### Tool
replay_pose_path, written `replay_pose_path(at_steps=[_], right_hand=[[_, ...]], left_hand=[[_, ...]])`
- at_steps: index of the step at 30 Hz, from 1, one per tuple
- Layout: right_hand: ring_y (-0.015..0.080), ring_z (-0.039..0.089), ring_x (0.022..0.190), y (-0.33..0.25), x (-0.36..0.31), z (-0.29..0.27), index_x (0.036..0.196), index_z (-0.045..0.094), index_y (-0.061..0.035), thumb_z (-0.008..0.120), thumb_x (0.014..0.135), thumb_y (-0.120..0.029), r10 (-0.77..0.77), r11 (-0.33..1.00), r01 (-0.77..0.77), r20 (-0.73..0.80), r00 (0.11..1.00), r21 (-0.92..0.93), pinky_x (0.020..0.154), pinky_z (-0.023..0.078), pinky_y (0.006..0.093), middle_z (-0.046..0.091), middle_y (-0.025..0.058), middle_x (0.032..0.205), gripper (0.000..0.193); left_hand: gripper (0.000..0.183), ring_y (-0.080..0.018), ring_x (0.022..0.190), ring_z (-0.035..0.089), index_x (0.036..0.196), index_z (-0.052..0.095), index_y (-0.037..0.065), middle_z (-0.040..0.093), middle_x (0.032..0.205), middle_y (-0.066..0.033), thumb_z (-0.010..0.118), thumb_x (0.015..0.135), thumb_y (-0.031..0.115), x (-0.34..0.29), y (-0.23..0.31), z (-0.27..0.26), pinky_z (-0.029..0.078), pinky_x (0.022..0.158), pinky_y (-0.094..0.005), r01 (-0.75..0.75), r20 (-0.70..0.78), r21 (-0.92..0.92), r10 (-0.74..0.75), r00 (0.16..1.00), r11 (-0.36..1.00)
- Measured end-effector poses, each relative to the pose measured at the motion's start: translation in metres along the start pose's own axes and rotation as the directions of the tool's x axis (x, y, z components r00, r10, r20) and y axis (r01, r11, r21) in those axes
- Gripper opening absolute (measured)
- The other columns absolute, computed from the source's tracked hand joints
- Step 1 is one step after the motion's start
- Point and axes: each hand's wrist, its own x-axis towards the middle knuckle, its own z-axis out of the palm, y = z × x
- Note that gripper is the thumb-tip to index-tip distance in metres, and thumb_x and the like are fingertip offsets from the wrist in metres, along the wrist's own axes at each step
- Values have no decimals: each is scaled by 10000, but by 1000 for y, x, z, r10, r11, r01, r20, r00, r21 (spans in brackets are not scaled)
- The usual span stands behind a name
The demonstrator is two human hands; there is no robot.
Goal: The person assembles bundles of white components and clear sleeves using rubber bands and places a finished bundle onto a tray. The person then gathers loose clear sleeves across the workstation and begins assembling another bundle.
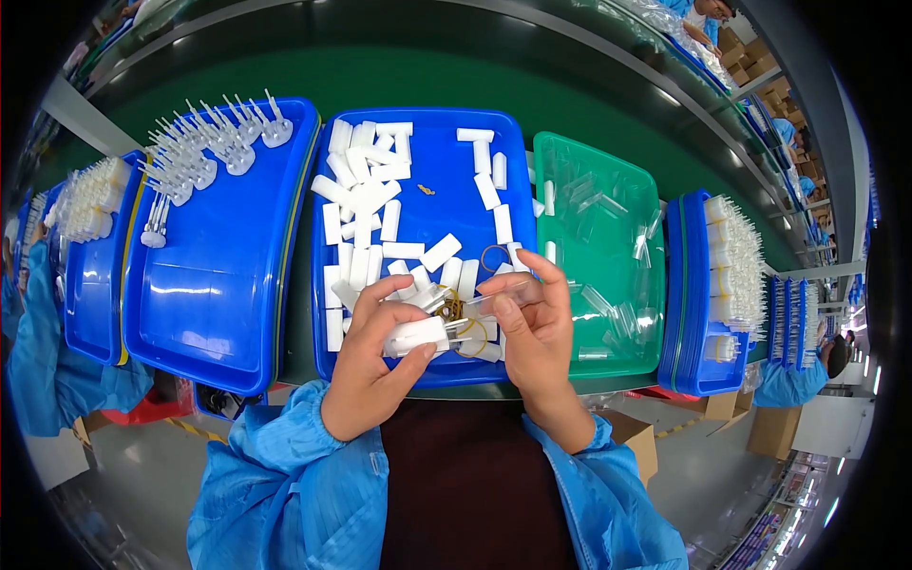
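Observation:
Over the middle blue tray (413, 214), my left hand (369, 366) is closed around a few white plastic pieces (420, 332) with thin clear stems pointing right. My right hand (537, 332) pinches a clear plastic tube (503, 293) between thumb and fingers, close to those stems. Whether tube and stems touch, I cannot tell. Many loose white cylinders (363, 195) lie in the tray, mostly along its left side. Yellowish rubber bands (452, 306) lie behind and between my hands, partly hidden by them.
Right of the blue tray stands a green tray (594, 256) with clear tubes. On the left, a blue tray (204, 294) holds white stemmed parts (204, 147) at its far end. Bundled white parts fill stacked trays (698, 313) at far right. Co-workers in blue sit at both sides.

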Motion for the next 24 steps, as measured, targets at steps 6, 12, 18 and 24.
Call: replay_pose_path(at_steps=[6,12,18,24], right_hand=[[126,582,934,1,-5,4,1236,446,-17,559,920,-44,19,994,-8,104,994,-109,815,469,259,605,105,1057,337],[125,581,945,9,-4,3,1176,502,-12,543,936,-71,124,992,-127,102,987,25,823,469,263,614,98,1059,250],[146,598,922,11,-3,3,1133,530,-4,561,931,-86,173,965,-190,107,979,181,822,477,277,626,106,1026,220],[177,618,908,13,-3,4,1116,536,-3,569,923,-78,152,943,-177,109,982,282,826,485,306,637,127,1012,210]], left_hand=[[261,-309,1148,497,1046,546,46,398,1324,-147,644,804,48,-1,-1,1,412,932,-358,-42,19,36,41,999,998],[257,-310,1152,488,1059,537,44,391,1328,-153,633,821,55,0,-3,2,406,938,-369,-69,12,29,68,998,997],[236,-311,1154,484,1064,545,31,395,1324,-159,626,853,100,0,-1,0,404,936,-368,-62,13,27,62,998,998],[194,-237,1162,470,1040,546,26,373,1355,-145,597,878,119,0,-3,0,414,915,-324,-92,18,79,91,996,993]])
